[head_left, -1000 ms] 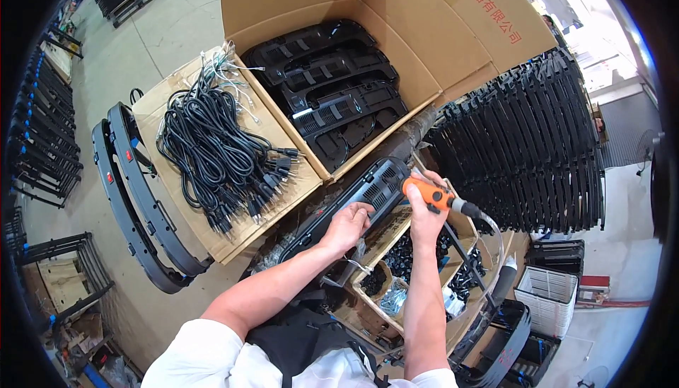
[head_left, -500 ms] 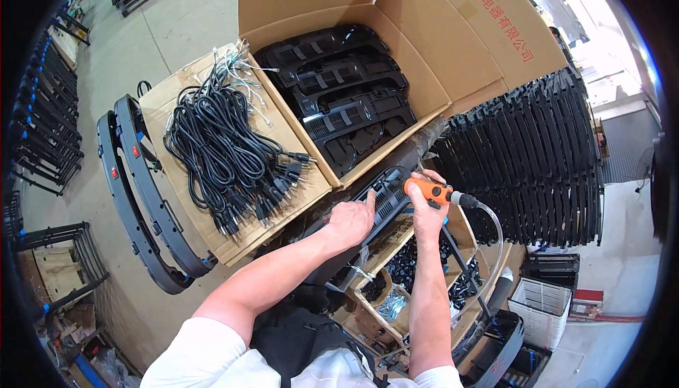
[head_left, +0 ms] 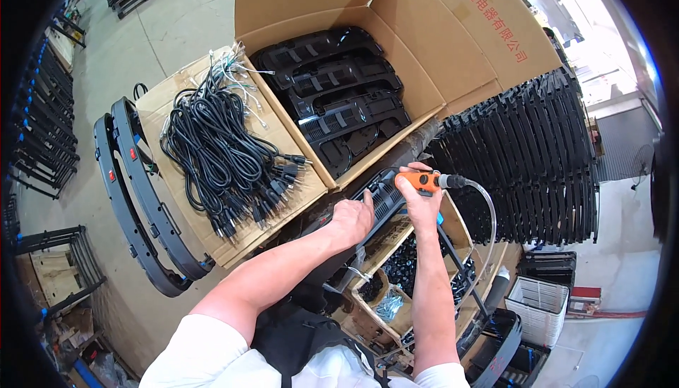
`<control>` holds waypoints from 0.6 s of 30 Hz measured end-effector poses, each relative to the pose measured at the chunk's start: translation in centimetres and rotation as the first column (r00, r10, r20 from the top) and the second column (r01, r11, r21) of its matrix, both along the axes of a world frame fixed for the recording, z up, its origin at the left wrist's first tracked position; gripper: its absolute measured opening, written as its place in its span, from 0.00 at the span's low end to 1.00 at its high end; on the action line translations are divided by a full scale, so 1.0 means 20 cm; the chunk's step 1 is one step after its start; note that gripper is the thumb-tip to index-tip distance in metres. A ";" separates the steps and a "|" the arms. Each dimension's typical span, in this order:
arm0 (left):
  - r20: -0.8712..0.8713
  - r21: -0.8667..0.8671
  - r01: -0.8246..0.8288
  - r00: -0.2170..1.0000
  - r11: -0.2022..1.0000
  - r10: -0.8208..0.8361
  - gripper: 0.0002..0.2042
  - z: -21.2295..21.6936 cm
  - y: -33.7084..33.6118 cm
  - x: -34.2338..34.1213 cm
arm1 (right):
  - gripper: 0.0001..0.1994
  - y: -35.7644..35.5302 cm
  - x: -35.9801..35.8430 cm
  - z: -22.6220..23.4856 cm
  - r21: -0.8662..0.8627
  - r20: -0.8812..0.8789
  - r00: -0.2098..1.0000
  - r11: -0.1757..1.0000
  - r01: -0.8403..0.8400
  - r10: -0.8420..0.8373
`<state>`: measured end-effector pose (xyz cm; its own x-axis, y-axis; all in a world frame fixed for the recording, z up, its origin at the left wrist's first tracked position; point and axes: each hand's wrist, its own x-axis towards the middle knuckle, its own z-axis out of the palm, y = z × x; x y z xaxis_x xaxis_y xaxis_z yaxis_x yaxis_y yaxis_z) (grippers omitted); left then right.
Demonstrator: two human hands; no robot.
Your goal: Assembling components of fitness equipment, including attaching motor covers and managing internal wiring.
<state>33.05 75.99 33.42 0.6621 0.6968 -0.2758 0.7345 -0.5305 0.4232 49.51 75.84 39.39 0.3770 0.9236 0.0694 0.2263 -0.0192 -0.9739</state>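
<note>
A long black vented plastic cover (head_left: 386, 199) lies below the open carton, running diagonally between my hands. My left hand (head_left: 351, 219) is closed at its near edge, knuckles up and fingers curled, the index finger against the cover; the fingertips are partly hidden. An orange air screwdriver (head_left: 422, 181) is gripped in my right hand (head_left: 422, 206), my thumb along its body. It lies almost level over the cover's right end, with a clear hose (head_left: 491, 222) leaving its back end. Its working tip is hard to make out.
An open carton (head_left: 424, 84) of black plastic covers (head_left: 346, 116) stands ahead. Left of it, black power cords (head_left: 223, 151) lie on cardboard (head_left: 163, 108). A wooden parts box (head_left: 368, 307) with screws and small black pieces sits nearest my right forearm. Stacked black frames (head_left: 520, 165) rise at right.
The orange screwdriver has shifted slightly left and turned more level in my right hand. My left index finger has bent down a little at the cover. The whole view has moved slightly.
</note>
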 end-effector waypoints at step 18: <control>0.357 -0.934 0.097 0.301 0.344 0.884 0.11 -0.09 0.01 -0.10 | 0.25 -0.28 -0.14 0.18 0.121 -0.132 0.989 0.989 0.086 -0.069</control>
